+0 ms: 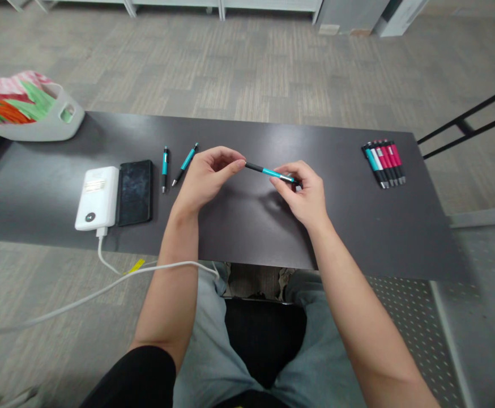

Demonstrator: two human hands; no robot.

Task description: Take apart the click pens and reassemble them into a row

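Note:
A teal and black pen (268, 171) is held level above the middle of the dark table. My left hand (210, 173) pinches its black end at the tip. My right hand (302, 187) grips the other end near the clip, partly hiding it. Left of my left hand lie two more teal pens: one points straight toward me (165, 169), the other is slanted (185, 164), close to my wrist. On the right of the table, several pens (384, 163) in teal, white and red lie side by side in a row.
A white power bank (97, 198) with a white cable (115, 279) lies at the left beside a black phone (135, 192). The cable crosses over my left forearm. A white basket (63, 122) with colourful packages stands at the table's far left. Black rails (468, 124) rise past the right edge.

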